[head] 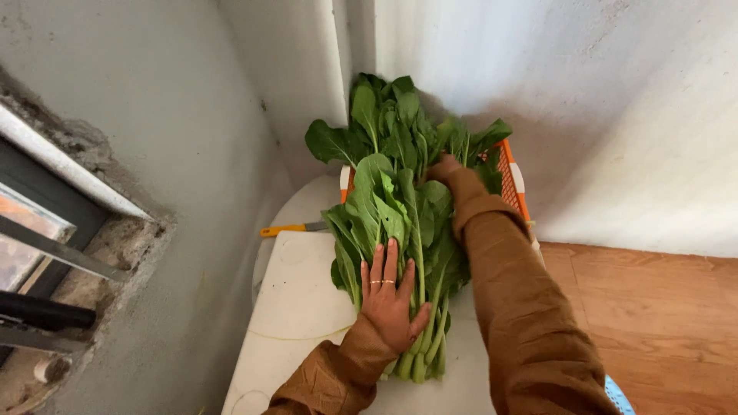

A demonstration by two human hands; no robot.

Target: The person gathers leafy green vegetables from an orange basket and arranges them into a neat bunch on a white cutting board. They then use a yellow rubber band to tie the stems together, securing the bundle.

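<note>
The left hand (388, 300) lies flat, fingers (377, 265) spread open on the stems of a bunch of leafy greens (396, 207). At one o'clock, the right hand (442, 167) reaches into the leaves; its grip is hidden. The greens rest on a white surface (296, 307), tops over an orange basket (511, 180). A yellow-handled knife (292, 228) lies at ten o'clock.

packages: none in view | labels: none | signs: none | screens: none
</note>
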